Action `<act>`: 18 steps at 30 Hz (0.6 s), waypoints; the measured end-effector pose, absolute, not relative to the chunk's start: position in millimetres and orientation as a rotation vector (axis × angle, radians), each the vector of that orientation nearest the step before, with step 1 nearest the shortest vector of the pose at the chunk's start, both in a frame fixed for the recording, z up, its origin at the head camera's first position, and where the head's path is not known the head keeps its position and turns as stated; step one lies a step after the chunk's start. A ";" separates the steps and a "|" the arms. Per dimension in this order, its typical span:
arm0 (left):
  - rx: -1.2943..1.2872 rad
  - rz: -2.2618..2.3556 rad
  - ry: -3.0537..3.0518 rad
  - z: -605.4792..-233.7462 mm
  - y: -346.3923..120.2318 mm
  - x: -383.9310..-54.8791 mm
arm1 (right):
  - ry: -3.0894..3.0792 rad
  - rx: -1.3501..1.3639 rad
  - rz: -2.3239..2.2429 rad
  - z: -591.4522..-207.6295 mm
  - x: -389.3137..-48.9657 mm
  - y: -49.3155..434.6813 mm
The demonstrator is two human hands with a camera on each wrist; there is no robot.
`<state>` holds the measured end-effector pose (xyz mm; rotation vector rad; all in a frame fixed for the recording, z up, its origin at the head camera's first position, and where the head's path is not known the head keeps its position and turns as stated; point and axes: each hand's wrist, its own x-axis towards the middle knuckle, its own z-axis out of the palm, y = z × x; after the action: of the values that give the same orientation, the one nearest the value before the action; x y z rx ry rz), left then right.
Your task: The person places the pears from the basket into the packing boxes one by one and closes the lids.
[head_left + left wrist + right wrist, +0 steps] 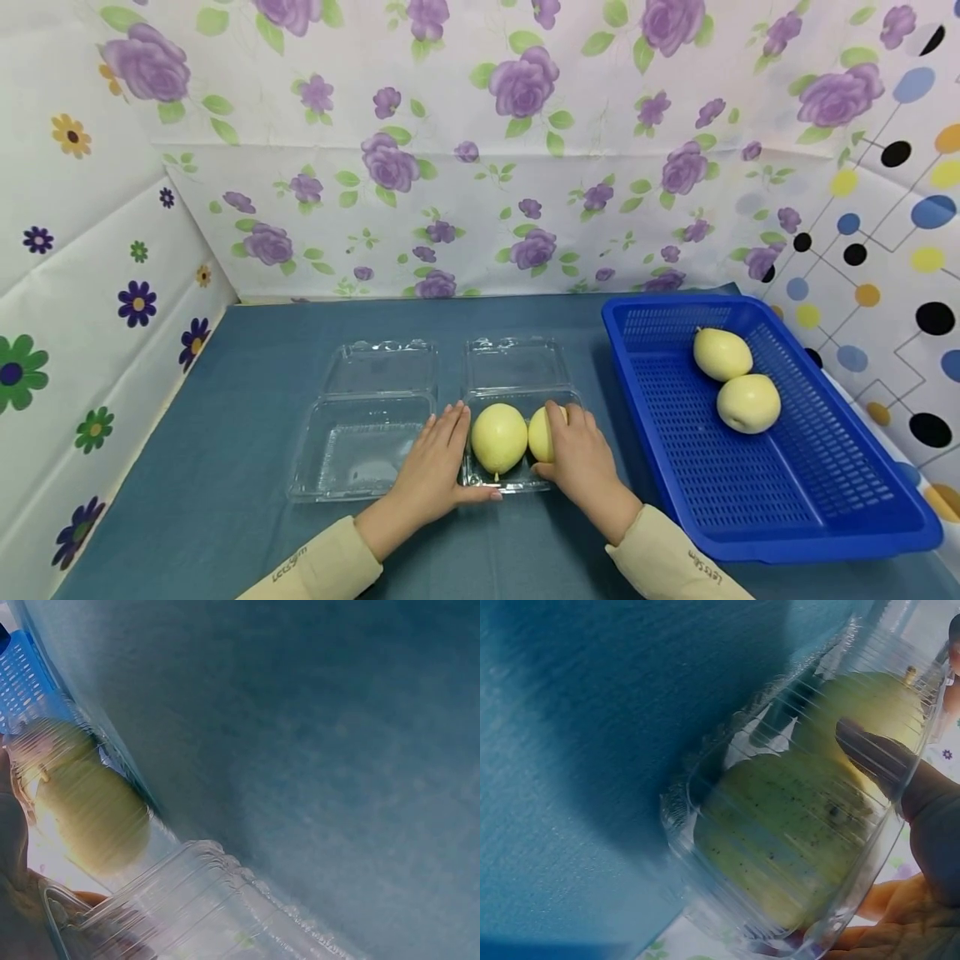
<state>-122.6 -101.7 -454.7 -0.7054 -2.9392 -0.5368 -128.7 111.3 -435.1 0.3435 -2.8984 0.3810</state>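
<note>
Two pale yellow pears lie side by side in the right clear plastic clamshell box point(521, 392), its lid folded back. My right hand point(585, 458) grips the right pear point(540, 435) from above. In the right wrist view its speckled skin point(780, 832) shows through the ribbed clear wall. The left pear point(499, 437) has its stem toward me. My left hand point(431, 467) rests with straight fingers along the left side of this box, thumb at the near edge. Through the plastic, the left wrist view shows a pear point(101, 817) too.
To the left stands a second clear clamshell box point(367, 492), lid back, with nothing in it. A blue plastic basket point(645, 417) on the right holds two more pears, one behind point(722, 354) and one in front point(748, 403). Blue-grey cloth point(217, 433) covers the table; patterned sheets surround it.
</note>
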 end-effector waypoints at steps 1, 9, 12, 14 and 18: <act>-0.708 -0.535 -2.938 -454.6 -101.9 -122.6 | -2.907 0.340 0.392 -434.3 -128.6 110.9; -0.721 -0.563 -2.925 -451.8 -101.8 -122.7 | -2.920 0.283 0.429 -421.7 -126.4 110.0; -0.714 -0.605 -2.921 -447.9 -101.8 -123.6 | -2.915 0.260 0.430 -413.3 -125.4 110.0; -0.706 -0.654 -2.921 -443.1 -101.5 -124.6 | -2.899 0.269 0.411 -408.9 -125.0 110.3; -0.691 -0.750 -2.933 -431.0 -100.8 -125.2 | -2.883 0.297 0.403 -402.0 -125.5 111.7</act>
<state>-125.2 -100.8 -431.0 -0.6911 -2.9327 -0.7499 -125.5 111.7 -402.0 0.2969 -2.8833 0.4030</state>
